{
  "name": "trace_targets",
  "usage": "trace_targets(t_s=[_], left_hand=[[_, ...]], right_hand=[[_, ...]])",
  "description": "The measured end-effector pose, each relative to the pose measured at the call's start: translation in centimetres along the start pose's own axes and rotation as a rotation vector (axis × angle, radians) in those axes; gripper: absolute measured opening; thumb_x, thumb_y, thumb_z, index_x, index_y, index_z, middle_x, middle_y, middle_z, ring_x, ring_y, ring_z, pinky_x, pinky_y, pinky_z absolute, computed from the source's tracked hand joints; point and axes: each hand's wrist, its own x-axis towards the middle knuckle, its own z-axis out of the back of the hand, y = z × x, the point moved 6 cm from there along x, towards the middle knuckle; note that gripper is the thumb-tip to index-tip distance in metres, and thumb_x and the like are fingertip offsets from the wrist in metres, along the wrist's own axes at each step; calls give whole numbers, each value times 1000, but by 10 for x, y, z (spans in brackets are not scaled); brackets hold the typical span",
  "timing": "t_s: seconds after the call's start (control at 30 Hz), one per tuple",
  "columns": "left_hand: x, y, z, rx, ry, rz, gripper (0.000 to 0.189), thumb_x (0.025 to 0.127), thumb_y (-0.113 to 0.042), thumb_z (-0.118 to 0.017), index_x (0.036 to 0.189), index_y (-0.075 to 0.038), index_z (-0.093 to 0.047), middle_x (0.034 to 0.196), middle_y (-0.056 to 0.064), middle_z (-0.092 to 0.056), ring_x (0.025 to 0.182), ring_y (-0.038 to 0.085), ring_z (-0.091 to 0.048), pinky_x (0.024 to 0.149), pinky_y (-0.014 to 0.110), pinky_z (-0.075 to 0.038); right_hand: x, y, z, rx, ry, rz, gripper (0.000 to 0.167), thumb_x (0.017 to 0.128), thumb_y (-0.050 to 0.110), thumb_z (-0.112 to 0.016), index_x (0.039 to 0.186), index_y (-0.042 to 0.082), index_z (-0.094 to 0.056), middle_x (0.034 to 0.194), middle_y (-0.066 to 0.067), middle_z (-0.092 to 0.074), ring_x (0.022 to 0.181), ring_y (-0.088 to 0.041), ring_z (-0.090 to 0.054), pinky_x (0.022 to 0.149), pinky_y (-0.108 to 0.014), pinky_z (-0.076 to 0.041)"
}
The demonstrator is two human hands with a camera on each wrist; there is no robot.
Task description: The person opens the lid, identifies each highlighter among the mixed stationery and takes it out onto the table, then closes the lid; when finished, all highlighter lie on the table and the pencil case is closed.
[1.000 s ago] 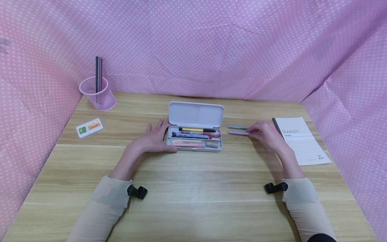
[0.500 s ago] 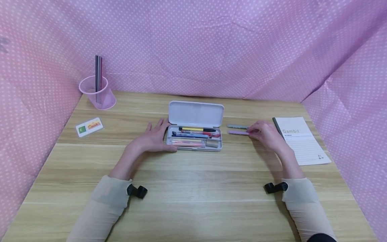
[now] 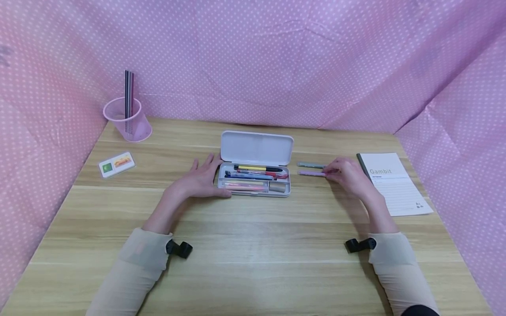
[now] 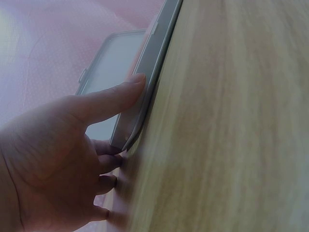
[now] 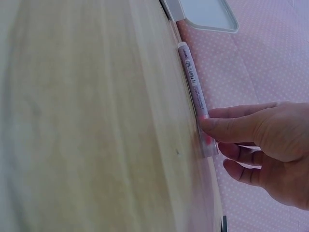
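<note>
A white pencil case [image 3: 256, 147] lies with its lid raised in the middle of the table, holding several pens and a clear tube of pinkish sticks. My left hand [image 3: 196, 181] rests at its left end, fingers spread and mostly straight. In the left wrist view, the left thumb [image 4: 116, 99] touches the front wall of the case. To the right of the case, my right hand [image 3: 348, 174] pinches a purple marker pen [image 5: 192, 75] by its right end; it lies low along the tabletop. A grey-green pen [image 3: 310, 165] lies just behind it, its right end hidden by the fingers.
Beyond the right hand lies a white notebook [image 3: 395, 184]. At the back left stands a pink mesh cup [image 3: 138, 128] with several dark pencils [image 3: 129, 94]. A white block with coloured pictures [image 3: 116, 164] lies before the cup. Pink dotted cloth [image 3: 253, 66] hangs around the table [image 3: 253, 263].
</note>
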Motion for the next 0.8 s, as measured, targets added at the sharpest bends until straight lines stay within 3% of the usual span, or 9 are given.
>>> trace_targets(t_s=[0.53, 0.8], left_hand=[[-2, -2, 1, -7, 3, -5, 115, 82, -60, -77, 164, -12, -12, 173, 24, 0, 162, 41, 3, 129, 64, 10], [-1, -2, 1, -5, 2, -3, 115, 83, -60, -77, 164, -12, -12, 173, 24, 0, 162, 40, 2, 129, 64, 10]], right_hand=[[-2, -2, 7, 30, -11, -25, 12, 86, 8, -82, 98, 9, -82, 95, -8, -79, 88, -25, -72, 79, -41, -56], [-5, -6, 16, 59, -6, -114, 20, 90, 12, -79, 109, 5, -78, 104, -15, -76, 98, -33, -70, 90, -54, -56]])
